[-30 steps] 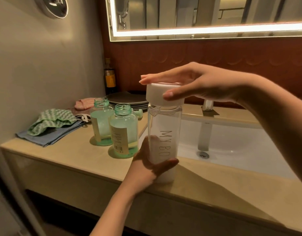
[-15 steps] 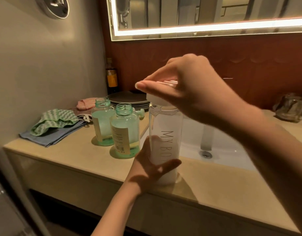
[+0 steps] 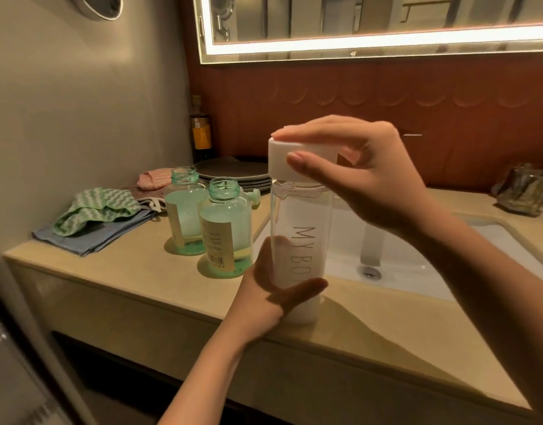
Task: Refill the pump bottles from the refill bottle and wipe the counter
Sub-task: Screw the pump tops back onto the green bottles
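While your left hand (image 3: 273,289) grips the lower body of the refill bottle (image 3: 301,240), the bottle stands upright on the counter (image 3: 141,271), near its front edge and just left of the sink (image 3: 417,256). Your thumb lies across the front. Your fingers wrap behind and show through the clear wall, clamped on the bottle.

Your right hand (image 3: 365,176) is on the white cap (image 3: 282,157). The thumb presses its near side and the fingers lie together over its top, so the cap is pinched between them. The cap sits on the neck; whether it is screwed home cannot be told. The bottle is clear above and white in its lower part.

Two green pump bottles stand to the left, both with open necks and no pumps fitted. The near one (image 3: 225,228) is just beside your left hand. The far one (image 3: 184,216) is behind it and further left; whether they touch cannot be told. Both hold some pale liquid.

Further left, a green cloth (image 3: 95,210) lies on a folded blue cloth (image 3: 89,237) by the wall. A pink cloth (image 3: 155,177) and a stack of dark plates (image 3: 233,173) sit behind the pump bottles. A dark bottle (image 3: 201,130) stands in the back corner.
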